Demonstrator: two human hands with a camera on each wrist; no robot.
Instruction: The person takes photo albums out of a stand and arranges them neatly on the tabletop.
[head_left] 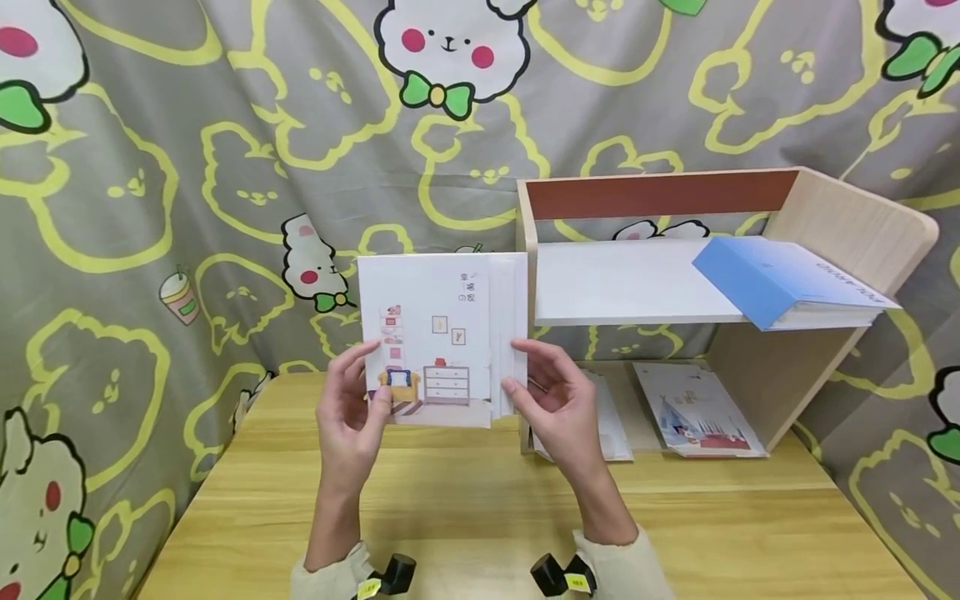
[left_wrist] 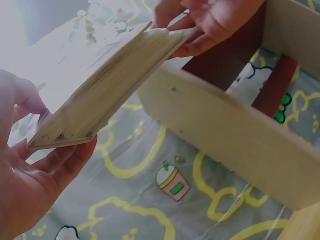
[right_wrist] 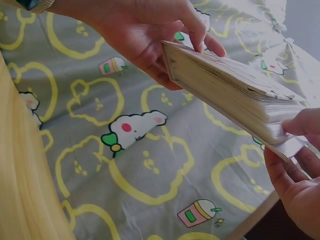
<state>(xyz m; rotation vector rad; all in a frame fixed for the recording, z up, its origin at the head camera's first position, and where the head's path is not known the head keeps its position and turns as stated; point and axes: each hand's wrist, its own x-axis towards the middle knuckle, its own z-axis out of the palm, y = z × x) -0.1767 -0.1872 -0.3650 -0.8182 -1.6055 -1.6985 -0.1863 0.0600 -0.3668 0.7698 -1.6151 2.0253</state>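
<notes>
Grey cloth [head_left: 225, 196] printed with yellow outlines and white cartoon animals hangs behind and to both sides of a wood-grain table [head_left: 450, 508]. Above that surface, a person's two hands are clamped on opposite edges of one pale book [head_left: 442, 333], which is clear of the tabletop with its cover facing the head camera. The left hand [head_left: 351, 417] has its thumb over the cover and its fingers bent behind; the right hand [head_left: 562, 400] pinches the other edge, where a whitish strip shows beside the cover. Drawn on that cover are a yellow armchair, a chest of drawers and two small frames; the wrist views show a thick block of page edges.

Pale sleeves [head_left: 626, 562] end at the wrists, each with a small black device [head_left: 397, 575] strapped by it. Just beyond the right hand stands a two-level shelf unit [head_left: 847, 217] — the book's edge overlaps its left upright in the head view. On its upper board a blue volume [head_left: 795, 279] lies near the right panel, jutting past the front edge. Below lie two thin booklets: an illustrated one [head_left: 697, 408] on the right, and a white one [head_left: 611, 425] on the left — partly hidden by the right hand.
</notes>
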